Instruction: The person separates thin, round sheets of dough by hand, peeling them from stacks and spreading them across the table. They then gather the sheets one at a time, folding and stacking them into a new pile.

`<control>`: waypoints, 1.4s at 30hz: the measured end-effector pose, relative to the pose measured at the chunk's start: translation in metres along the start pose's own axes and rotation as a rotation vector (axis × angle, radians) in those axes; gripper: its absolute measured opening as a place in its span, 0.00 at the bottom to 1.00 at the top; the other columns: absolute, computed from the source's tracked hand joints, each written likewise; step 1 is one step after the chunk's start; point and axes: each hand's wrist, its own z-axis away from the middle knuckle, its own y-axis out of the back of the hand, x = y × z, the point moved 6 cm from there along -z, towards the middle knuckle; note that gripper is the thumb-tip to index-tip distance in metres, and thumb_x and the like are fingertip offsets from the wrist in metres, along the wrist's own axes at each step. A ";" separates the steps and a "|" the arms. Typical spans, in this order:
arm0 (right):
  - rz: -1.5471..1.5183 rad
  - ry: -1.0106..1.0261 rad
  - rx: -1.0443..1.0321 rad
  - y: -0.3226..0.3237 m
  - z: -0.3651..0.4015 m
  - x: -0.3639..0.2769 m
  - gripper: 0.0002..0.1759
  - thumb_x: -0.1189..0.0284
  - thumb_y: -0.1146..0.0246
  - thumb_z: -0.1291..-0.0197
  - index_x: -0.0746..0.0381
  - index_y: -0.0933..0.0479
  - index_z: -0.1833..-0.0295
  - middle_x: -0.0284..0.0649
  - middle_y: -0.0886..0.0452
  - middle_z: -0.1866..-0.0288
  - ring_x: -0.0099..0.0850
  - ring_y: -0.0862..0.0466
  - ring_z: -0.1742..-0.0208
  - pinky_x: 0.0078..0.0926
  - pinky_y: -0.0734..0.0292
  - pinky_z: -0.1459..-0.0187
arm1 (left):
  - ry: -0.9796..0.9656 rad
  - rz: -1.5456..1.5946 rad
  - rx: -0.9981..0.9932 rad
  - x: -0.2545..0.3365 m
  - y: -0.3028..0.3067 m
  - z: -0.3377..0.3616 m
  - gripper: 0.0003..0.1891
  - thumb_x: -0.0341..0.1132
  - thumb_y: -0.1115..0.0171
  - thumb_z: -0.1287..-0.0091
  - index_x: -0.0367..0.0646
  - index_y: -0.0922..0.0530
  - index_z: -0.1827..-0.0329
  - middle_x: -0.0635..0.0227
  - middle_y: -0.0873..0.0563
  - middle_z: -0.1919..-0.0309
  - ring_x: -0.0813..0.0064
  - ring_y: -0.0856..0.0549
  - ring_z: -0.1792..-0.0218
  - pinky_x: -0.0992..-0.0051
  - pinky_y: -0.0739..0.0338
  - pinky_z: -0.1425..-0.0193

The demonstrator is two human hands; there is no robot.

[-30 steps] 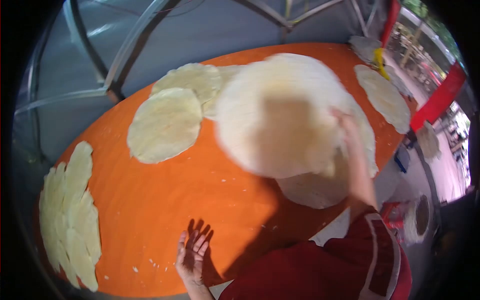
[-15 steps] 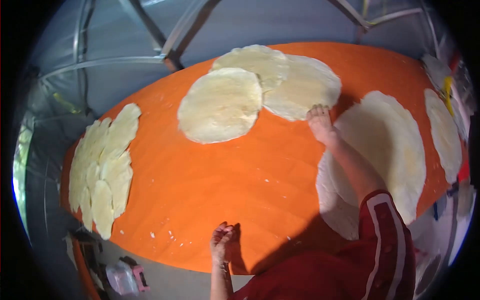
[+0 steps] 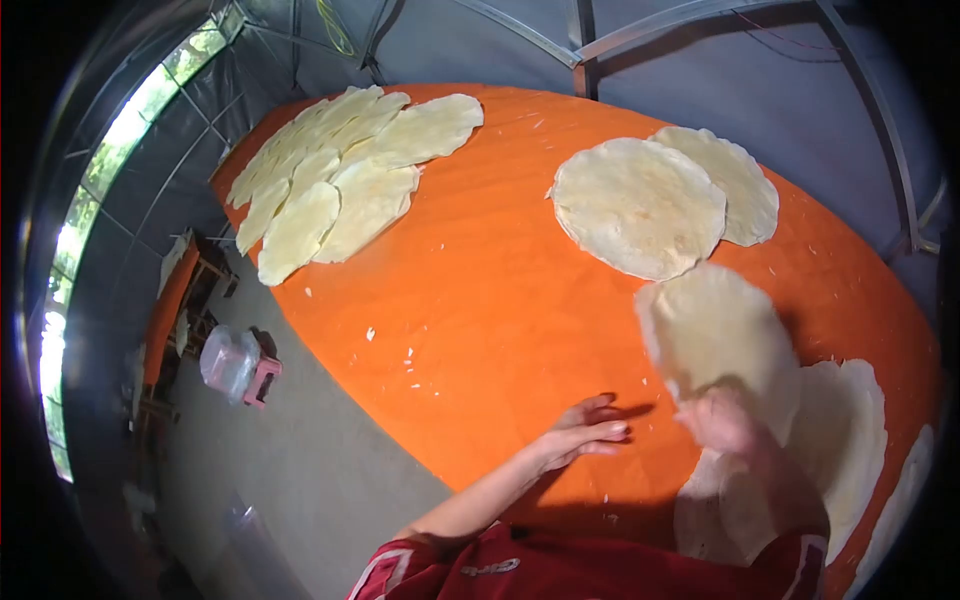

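Observation:
My right hand (image 3: 716,418) is closed, blurred by motion, at the near edge of a large thin round flatbread (image 3: 715,325). That flatbread is smeared too, and its near part overlaps other pale flatbreads (image 3: 845,435) at the lower right. My left hand (image 3: 585,432) hovers over the orange cloth (image 3: 470,330) with its fingers apart and nothing in them. Farther back, one round flatbread (image 3: 640,208) partly covers another flatbread (image 3: 748,190).
Many overlapping flatbreads (image 3: 370,205) cover the far left end of the table. White crumbs dot the cloth. On the grey floor (image 3: 300,450) at left stands a pink stool (image 3: 262,382) beside a clear plastic bag (image 3: 229,362). A grey wall with metal frame bars (image 3: 585,50) runs behind.
The view has swung left. My right hand has drawn one flatbread from the back group toward me. My left hand has opened and moved farther over the cloth.

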 end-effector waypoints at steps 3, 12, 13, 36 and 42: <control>-0.804 0.017 0.012 -0.011 0.004 -0.030 0.19 0.58 0.47 0.46 0.62 0.26 0.57 0.55 0.26 0.66 0.43 0.23 0.65 0.33 0.30 0.65 | 0.016 -0.008 -0.109 -0.012 -0.025 -0.026 0.27 0.31 0.41 0.44 0.40 0.43 0.43 0.61 0.28 0.54 0.71 0.23 0.58 0.73 0.24 0.56; -1.117 -0.310 0.369 -0.082 0.017 -0.050 0.18 0.62 0.43 0.47 0.66 0.29 0.58 0.48 0.26 0.65 0.32 0.24 0.64 0.27 0.30 0.64 | -0.057 0.176 -0.199 -0.017 -0.027 -0.024 0.20 0.29 0.43 0.45 0.40 0.36 0.50 0.60 0.23 0.60 0.68 0.21 0.60 0.70 0.21 0.59; -1.169 -0.300 0.487 -0.076 0.020 -0.052 0.20 0.61 0.42 0.49 0.68 0.30 0.60 0.49 0.26 0.65 0.37 0.24 0.64 0.31 0.31 0.64 | -0.039 0.175 -0.216 -0.016 -0.027 -0.026 0.20 0.29 0.43 0.45 0.40 0.36 0.50 0.60 0.23 0.60 0.68 0.21 0.60 0.70 0.21 0.59; -0.860 -0.461 0.798 -0.010 -0.014 -0.056 0.12 0.73 0.45 0.55 0.69 0.35 0.66 0.53 0.29 0.68 0.47 0.25 0.66 0.40 0.32 0.67 | -0.077 -0.083 0.051 0.004 0.004 -0.032 0.06 0.24 0.48 0.44 0.34 0.27 0.64 0.61 0.21 0.68 0.73 0.20 0.71 0.74 0.20 0.68; -0.450 -0.796 0.853 -0.043 -0.005 0.033 0.13 0.73 0.44 0.54 0.69 0.33 0.63 0.46 0.26 0.75 0.36 0.24 0.73 0.32 0.30 0.73 | -0.201 -0.181 -0.090 0.027 0.007 -0.028 0.07 0.24 0.50 0.42 0.34 0.27 0.62 0.59 0.20 0.65 0.73 0.20 0.67 0.79 0.24 0.69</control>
